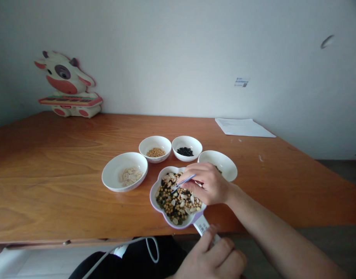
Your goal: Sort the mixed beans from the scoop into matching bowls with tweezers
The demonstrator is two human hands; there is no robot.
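Note:
My right hand point(208, 182) pinches a pair of thin bluish-purple tweezers point(186, 180), tips down over a flower-shaped pan point(153, 201). The pan is white inside with a light purple outer wall. In it lies a mix of yellow beans, black beans, small green beans and pale flat seeds point(183, 204). Whether the tips grip a bean is too small to tell. Below, my left hand point(215, 255) is wrapped around the pan's white handle point(201, 224), which bears a printed label. My right hand covers part of the pan's right side.
Bowls curve behind the pan: pale flat seeds in the left bowl point(109, 174), yellow beans in another point(166, 144), black beans in a third point(196, 145). The right bowl point(228, 166) is partly hidden by my hand. A cow toy point(69, 87) and paper point(244, 127) lie farther back.

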